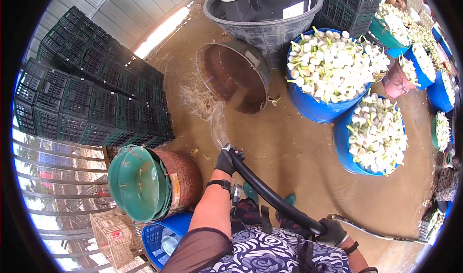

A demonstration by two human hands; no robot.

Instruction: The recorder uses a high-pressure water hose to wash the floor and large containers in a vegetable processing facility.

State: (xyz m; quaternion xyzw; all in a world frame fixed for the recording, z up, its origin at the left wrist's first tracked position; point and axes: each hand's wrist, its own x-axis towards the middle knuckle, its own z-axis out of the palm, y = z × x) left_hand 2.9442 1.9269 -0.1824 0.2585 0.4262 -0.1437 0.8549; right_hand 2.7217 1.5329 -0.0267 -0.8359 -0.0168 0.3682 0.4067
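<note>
My left hand (224, 160), in a dark glove, is closed round the front end of a thick black hose (270, 194). My right hand (333, 232), also gloved, grips the hose farther back, near my right hip. A stream of water (218, 126) leaves the hose end and runs forward to the floor. It splashes beside a large metal tub (260, 61), which lies tipped on its side with its mouth facing left and toward me. Brownish water or wet dirt shows inside the tub.
Stacked dark crates (91, 97) stand at left, near green basins (137, 184) on a rusty drum (185, 176). Ahead is a big black water vat (263, 29). Blue barrels (308, 106) heaped with white, green-stalked bulbs (330, 65) stand at right. Muddy water covers the floor (299, 150).
</note>
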